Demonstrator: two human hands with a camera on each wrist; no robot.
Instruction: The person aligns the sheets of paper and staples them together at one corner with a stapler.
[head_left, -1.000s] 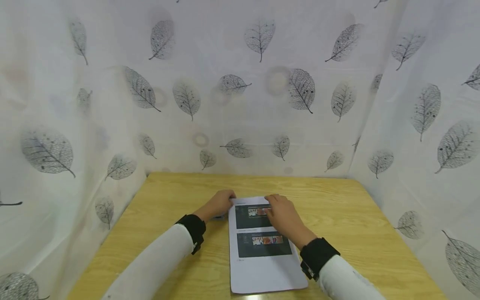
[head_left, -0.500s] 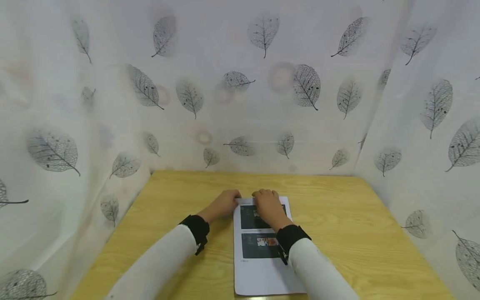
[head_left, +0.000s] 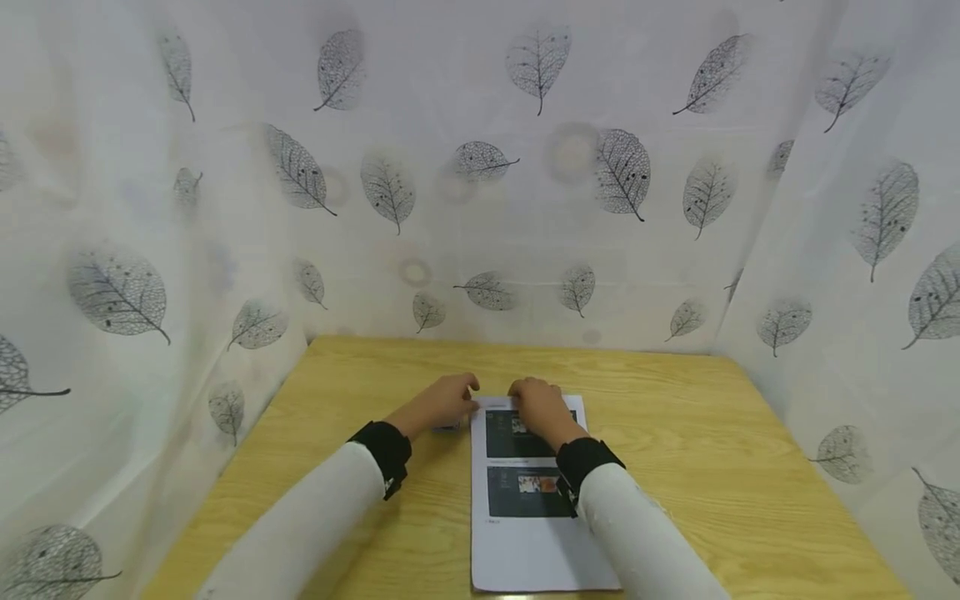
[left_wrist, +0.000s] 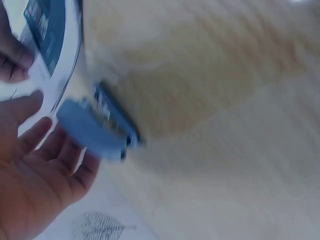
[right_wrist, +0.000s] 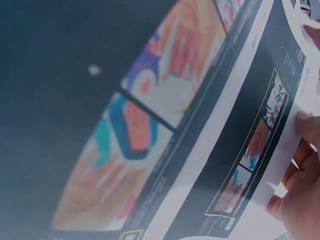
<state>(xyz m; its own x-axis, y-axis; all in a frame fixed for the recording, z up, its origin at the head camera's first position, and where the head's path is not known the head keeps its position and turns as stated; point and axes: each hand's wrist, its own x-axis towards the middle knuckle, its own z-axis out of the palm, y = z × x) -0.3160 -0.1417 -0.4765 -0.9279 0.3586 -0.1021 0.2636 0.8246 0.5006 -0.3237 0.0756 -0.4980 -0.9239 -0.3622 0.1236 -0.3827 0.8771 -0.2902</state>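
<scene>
Printed paper (head_left: 517, 550), white with two dark picture panels, lies lengthwise on the table in the head view. My right hand (head_left: 542, 410) holds it at its far edge. In the right wrist view the thumb (right_wrist: 309, 127) lies on the paper's margin, with the other fingers curled at the edge. My left hand (head_left: 444, 400) is at the paper's far left corner, thumb and fingers spread apart. Beside its fingers is a blue stapler (left_wrist: 92, 130), its arm raised from its base in the left wrist view. Most of the stapler is hidden under the hand in the head view.
The wooden table (head_left: 712, 467) extends to both sides of the paper. A white curtain (head_left: 480, 225) with grey leaf prints hangs behind it and along both sides. Black bands (head_left: 386, 454) circle both wrists.
My right hand has moved left along the paper's far edge toward the left hand. The left hand's thumb and fingers have spread apart at the corner, and the stapler shows again beneath it.
</scene>
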